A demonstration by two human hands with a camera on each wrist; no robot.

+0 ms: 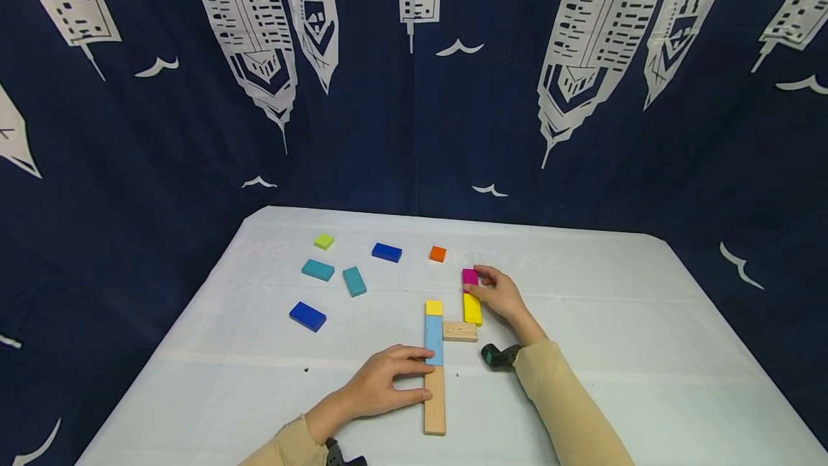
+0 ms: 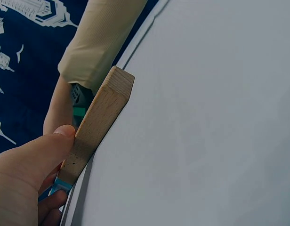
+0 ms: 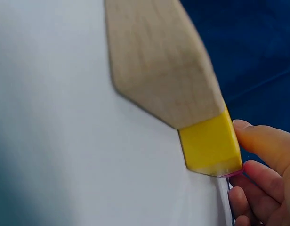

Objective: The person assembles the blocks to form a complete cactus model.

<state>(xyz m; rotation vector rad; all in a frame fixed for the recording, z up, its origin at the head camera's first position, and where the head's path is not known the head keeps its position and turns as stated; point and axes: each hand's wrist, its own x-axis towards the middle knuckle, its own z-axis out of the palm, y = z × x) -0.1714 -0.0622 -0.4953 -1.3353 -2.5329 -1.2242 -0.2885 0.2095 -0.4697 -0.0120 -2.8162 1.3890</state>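
A column of blocks lies in front of me: a long wooden block (image 1: 435,408) nearest, a light blue block (image 1: 434,333) beyond it, a small yellow block (image 1: 433,307) at the far end. My left hand (image 1: 382,383) rests its extended fingertips against the left side of the wooden and light blue blocks. A short wooden block (image 1: 460,332) juts out to the right of the column. From its right end a longer yellow block (image 1: 473,310) runs away from me. At that block's far end, my right hand (image 1: 499,295) pinches a magenta block (image 1: 470,277) between thumb and fingers.
Loose blocks lie on the white table (image 1: 614,308): lime green (image 1: 323,241), orange (image 1: 438,254), teal (image 1: 318,270) and dark blue (image 1: 307,316) ones among them. Dark wrist devices (image 1: 499,356) are on both wrists. A patterned navy cloth (image 1: 414,121) hangs behind the table.
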